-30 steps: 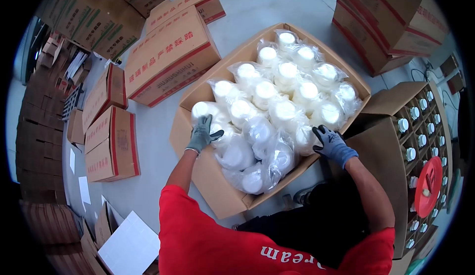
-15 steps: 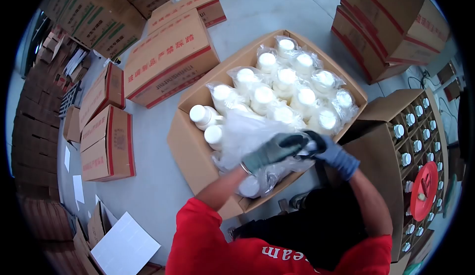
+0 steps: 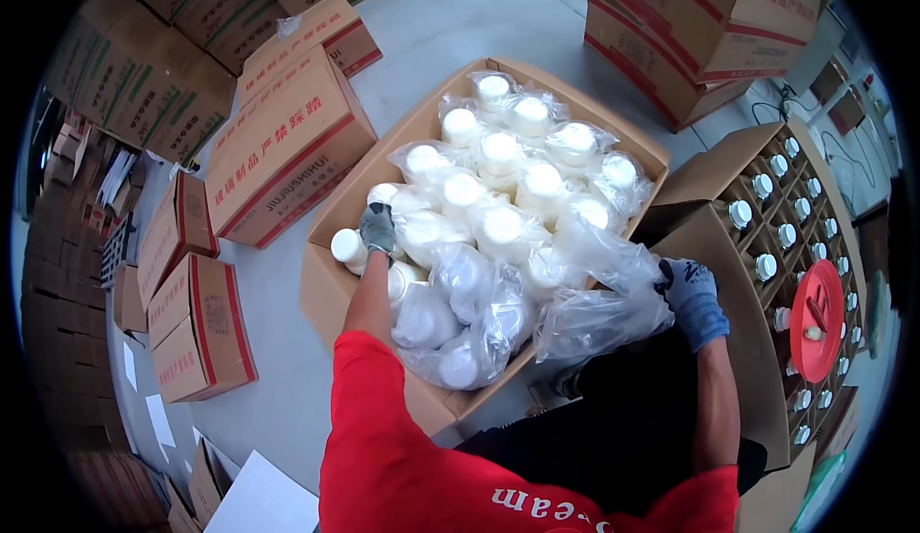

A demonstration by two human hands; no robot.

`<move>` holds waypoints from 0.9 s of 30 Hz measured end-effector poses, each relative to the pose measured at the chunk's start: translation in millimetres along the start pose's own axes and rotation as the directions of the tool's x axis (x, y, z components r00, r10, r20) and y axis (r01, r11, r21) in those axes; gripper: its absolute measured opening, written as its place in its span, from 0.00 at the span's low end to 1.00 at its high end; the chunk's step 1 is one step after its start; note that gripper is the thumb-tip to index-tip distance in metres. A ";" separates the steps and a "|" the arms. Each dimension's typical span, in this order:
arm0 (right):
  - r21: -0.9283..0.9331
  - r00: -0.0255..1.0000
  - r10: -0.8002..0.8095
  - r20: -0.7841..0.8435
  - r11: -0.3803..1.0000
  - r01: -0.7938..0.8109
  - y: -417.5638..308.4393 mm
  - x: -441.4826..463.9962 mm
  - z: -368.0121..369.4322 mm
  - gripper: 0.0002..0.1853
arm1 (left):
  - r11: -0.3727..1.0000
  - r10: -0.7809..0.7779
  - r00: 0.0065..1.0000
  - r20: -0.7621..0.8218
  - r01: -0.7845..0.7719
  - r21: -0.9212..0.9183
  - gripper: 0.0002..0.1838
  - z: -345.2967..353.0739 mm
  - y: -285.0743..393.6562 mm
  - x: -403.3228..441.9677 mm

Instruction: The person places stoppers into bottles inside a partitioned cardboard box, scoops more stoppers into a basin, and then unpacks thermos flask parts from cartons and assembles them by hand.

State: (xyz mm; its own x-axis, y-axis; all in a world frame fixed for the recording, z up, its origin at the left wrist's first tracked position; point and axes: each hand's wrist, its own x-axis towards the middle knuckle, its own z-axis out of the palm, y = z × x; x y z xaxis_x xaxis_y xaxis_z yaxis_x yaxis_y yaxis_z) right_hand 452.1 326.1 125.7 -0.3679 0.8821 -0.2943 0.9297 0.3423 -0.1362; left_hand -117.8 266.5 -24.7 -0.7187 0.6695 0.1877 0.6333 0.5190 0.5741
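Observation:
An open carton (image 3: 321, 289) holds several white-capped bottles (image 3: 462, 189), many of them wrapped in clear plastic bags. My left hand (image 3: 379, 229), in a grey-green glove, is closed at the neck of a white bottle (image 3: 382, 193) by the carton's left wall. Out at the right, my right hand (image 3: 692, 301), in a blue-grey glove, grips a bunch of clear plastic bags (image 3: 613, 312). These bags drape over the carton's near right edge. At the left corner a bare bottle (image 3: 347, 245) shows its cap.
To the right, a divided carton (image 3: 738, 341) holds several capped bottles, with a red plate (image 3: 816, 322) resting on top. Closed cartons (image 3: 287, 150) stand at left, and stacked cartons (image 3: 704, 30) rise at the back right. A white sheet (image 3: 264, 499) lies at lower left.
My hands have moved apart from the plastic between them. The left reached to a bottle at the carton's left side; the right drew the bags rightward. The view has shifted slightly.

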 end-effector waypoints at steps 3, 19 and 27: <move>0.036 0.993 -0.024 -0.114 0.999 0.028 -1.8 -2.9 -9.8 0.16 | 0.890 0.064 0.998 -0.005 -0.059 -0.451 0.11 -34.5 65.7 -20.4; -0.200 0.966 0.091 0.240 0.979 -0.043 30.2 -27.7 22.9 0.15 | 0.456 0.613 0.359 0.703 0.566 -0.687 0.20 -30.6 246.5 -148.2; -0.169 0.962 0.100 0.253 0.984 -0.058 43.9 -38.4 23.2 0.13 | 0.986 0.036 0.992 0.119 -0.016 -0.163 0.72 109.8 62.4 31.3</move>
State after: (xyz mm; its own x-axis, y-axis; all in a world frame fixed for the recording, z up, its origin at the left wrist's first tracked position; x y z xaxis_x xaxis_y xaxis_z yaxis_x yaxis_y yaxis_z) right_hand 506.6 299.7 109.1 -0.2662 0.8009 -0.5364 0.9392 0.3408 0.0426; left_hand -69.2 378.2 -70.5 -0.6560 0.7464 0.1119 0.5898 0.4144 0.6931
